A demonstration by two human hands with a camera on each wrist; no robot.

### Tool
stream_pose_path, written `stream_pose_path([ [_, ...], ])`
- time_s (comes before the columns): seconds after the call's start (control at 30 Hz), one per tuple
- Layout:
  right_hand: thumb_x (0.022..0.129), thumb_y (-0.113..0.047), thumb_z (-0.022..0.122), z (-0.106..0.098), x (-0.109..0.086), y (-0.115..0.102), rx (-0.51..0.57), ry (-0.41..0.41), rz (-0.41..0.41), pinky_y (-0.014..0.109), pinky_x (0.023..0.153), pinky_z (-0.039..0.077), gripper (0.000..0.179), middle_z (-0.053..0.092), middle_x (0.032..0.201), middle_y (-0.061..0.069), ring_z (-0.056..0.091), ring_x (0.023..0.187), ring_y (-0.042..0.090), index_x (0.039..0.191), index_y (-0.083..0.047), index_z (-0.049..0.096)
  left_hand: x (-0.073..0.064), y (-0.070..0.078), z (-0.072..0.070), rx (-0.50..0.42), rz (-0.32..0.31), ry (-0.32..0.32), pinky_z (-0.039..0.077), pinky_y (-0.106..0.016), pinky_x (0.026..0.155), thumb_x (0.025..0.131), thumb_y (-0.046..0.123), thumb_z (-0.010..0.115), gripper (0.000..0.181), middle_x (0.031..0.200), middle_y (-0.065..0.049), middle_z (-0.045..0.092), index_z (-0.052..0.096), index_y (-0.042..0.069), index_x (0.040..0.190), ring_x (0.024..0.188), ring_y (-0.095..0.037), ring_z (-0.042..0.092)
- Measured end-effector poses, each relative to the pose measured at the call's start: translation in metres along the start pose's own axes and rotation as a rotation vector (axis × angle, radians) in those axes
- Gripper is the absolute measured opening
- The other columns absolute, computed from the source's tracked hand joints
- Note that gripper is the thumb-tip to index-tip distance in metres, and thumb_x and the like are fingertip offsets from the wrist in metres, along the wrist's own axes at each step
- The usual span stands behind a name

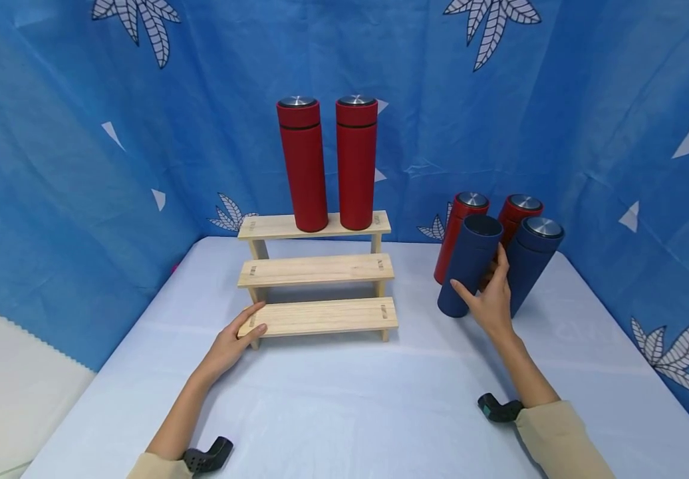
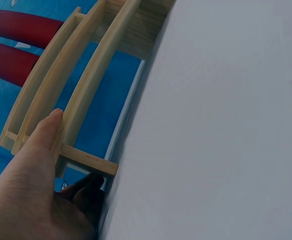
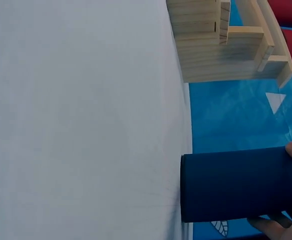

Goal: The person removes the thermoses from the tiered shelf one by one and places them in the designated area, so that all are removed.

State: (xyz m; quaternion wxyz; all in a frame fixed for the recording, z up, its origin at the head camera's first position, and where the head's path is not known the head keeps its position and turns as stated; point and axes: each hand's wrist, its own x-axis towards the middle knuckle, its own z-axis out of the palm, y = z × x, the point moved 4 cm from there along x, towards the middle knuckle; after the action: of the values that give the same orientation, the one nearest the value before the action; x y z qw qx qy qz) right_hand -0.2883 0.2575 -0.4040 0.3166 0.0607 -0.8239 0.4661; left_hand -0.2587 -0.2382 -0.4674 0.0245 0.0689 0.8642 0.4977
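My left hand (image 1: 229, 346) holds the left end of the lowest step of a three-tier wooden stand (image 1: 320, 317). In the left wrist view its thumb (image 2: 48, 131) lies against the step's edge, with the other fingers partly hidden below. Two tall red thermos flasks (image 1: 303, 166) (image 1: 356, 166) stand upright on the top step. On the right, my right hand (image 1: 491, 296) grips a dark blue thermos flask (image 1: 470, 266) around its body, thumb on the near side. The right wrist view has this flask's base (image 3: 183, 188) close to the white tabletop.
Two more red flasks (image 1: 447, 246) (image 1: 518, 211) and a second blue flask (image 1: 530, 259) stand around the right hand. Blue cloth (image 1: 231, 80) with leaf prints hangs behind and at both sides of the white table (image 1: 344, 412).
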Motion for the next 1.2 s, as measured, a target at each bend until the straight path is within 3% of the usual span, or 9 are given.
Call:
stream_pose_path([
  [0.17,0.078,-0.017,0.075,0.000,0.000,-0.002,0.012,-0.030,0.062,0.056,0.098,0.033,0.103,0.028,0.144,0.016,0.037,0.124,0.036,0.146,-0.034,-0.001,0.001,-0.001,0.000,-0.005,0.010,-0.002,0.019,-0.066,0.099,0.088,0.050,0.056,0.058,0.150,-0.007,0.023,0.035,0.036,0.141,0.135,-0.037,0.019],
  [0.27,0.080,-0.017,0.074,-0.002,0.000,-0.008,0.032,-0.010,0.044,0.055,0.100,0.032,0.100,0.026,0.146,0.014,0.035,0.128,0.034,0.147,-0.030,0.000,0.001,-0.002,0.000,-0.004,0.006,-0.002,0.018,-0.065,0.099,0.088,0.051,0.055,0.059,0.150,-0.006,0.023,0.035,0.036,0.141,0.135,-0.037,0.019],
  [0.53,0.079,-0.004,0.069,-0.011,0.002,-0.065,0.008,0.284,-0.244,0.036,0.108,0.025,0.075,0.028,0.141,0.011,0.027,0.131,0.019,0.140,-0.007,0.025,0.001,0.000,0.000,0.015,-0.004,0.002,0.018,-0.065,0.100,0.087,0.052,0.055,0.058,0.150,-0.008,0.023,0.036,0.038,0.140,0.136,-0.036,0.019],
  [0.67,0.078,-0.003,0.068,-0.001,0.007,-0.097,0.034,0.340,-0.347,0.038,0.106,0.028,0.063,0.037,0.136,0.013,0.030,0.127,0.020,0.132,-0.005,0.035,0.001,0.000,0.000,0.012,0.004,0.002,0.018,-0.065,0.100,0.088,0.050,0.055,0.059,0.150,-0.008,0.024,0.035,0.036,0.141,0.136,-0.037,0.019],
  [0.87,0.077,-0.013,0.067,0.020,0.022,-0.145,0.028,0.444,-0.542,0.044,0.105,0.027,0.052,0.043,0.132,0.012,0.033,0.126,0.033,0.122,-0.008,0.041,0.001,-0.004,0.001,0.002,0.017,-0.006,0.018,-0.066,0.099,0.089,0.049,0.054,0.058,0.151,-0.006,0.023,0.034,0.036,0.142,0.136,-0.037,0.018],
  [0.97,0.079,-0.013,0.066,0.033,0.034,-0.163,0.060,0.410,-0.592,0.043,0.106,0.028,0.051,0.044,0.131,0.011,0.034,0.125,0.032,0.123,-0.005,0.042,0.002,-0.003,0.001,0.000,0.025,0.002,0.018,-0.066,0.099,0.089,0.049,0.054,0.056,0.150,-0.005,0.023,0.034,0.038,0.141,0.136,-0.037,0.019],
  [1.2,0.080,-0.009,0.070,0.069,0.069,-0.194,0.107,0.157,-0.609,0.037,0.104,0.032,0.060,0.041,0.132,0.015,0.034,0.127,0.020,0.129,0.001,0.037,0.002,0.000,-0.001,0.001,0.028,-0.007,0.019,-0.067,0.098,0.090,0.048,0.054,0.056,0.150,-0.005,0.023,0.034,0.038,0.141,0.135,-0.037,0.019],
])
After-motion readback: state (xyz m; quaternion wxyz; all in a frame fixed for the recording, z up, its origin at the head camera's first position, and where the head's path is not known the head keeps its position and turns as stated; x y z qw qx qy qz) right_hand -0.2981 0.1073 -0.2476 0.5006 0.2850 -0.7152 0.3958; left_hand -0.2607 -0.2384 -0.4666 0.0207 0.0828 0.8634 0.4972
